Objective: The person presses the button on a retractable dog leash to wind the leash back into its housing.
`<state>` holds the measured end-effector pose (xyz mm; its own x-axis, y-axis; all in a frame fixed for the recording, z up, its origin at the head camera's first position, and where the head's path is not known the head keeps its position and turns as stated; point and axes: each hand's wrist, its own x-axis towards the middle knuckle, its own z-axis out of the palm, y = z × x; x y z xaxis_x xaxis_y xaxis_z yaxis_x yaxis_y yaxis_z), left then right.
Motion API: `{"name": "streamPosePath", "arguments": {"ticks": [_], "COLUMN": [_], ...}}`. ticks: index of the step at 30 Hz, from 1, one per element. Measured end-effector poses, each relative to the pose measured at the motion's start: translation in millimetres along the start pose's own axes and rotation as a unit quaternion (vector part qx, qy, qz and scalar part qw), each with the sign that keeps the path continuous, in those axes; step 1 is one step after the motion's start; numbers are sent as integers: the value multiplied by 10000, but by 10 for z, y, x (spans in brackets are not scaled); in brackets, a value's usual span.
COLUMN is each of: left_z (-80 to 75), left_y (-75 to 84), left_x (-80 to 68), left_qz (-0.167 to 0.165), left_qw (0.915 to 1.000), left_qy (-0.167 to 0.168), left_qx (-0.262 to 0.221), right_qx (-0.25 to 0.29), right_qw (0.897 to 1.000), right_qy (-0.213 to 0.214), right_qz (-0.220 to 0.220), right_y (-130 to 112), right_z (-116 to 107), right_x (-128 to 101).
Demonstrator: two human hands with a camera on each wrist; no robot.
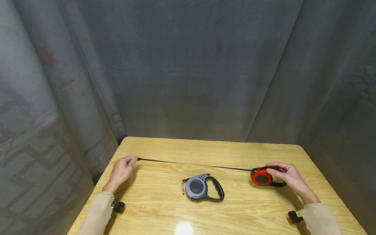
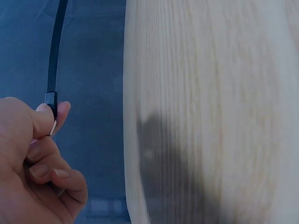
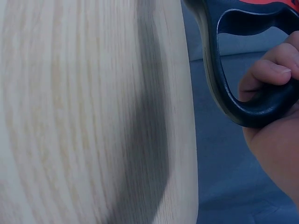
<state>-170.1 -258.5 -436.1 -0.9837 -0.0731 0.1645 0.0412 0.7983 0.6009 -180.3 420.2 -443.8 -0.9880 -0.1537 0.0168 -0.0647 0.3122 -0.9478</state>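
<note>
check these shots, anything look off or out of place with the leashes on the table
Nothing looks damaged or spilled. The red leash is held by the right hand, its black cord drawn out straight to the left hand, which pinches the end. The grey leash lies flat on the table, cord wound in.

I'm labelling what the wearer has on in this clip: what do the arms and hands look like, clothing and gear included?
Both arms wear pale cream, slightly sheer long sleeves reaching the wrists. The left hand and right hand are bare, without gloves or visible rings. A small black device sits at the left wrist; a similar one at the right wrist carries a yellow mark.
</note>
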Motion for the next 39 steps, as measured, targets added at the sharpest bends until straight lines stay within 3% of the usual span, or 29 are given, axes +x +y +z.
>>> {"name": "streamPosePath", "arguments": {"ticks": [39], "left_z": [63], "left_y": [132], "left_x": [-8], "left_qz": [13], "left_qw": [9997], "left_qy": [-166], "left_qx": [-155], "right_qx": [283], "right_qw": [9993], "right_qy": [-196], "right_qz": [-146], "right_y": [-57], "right_z": [91], "right_x": [21]}}
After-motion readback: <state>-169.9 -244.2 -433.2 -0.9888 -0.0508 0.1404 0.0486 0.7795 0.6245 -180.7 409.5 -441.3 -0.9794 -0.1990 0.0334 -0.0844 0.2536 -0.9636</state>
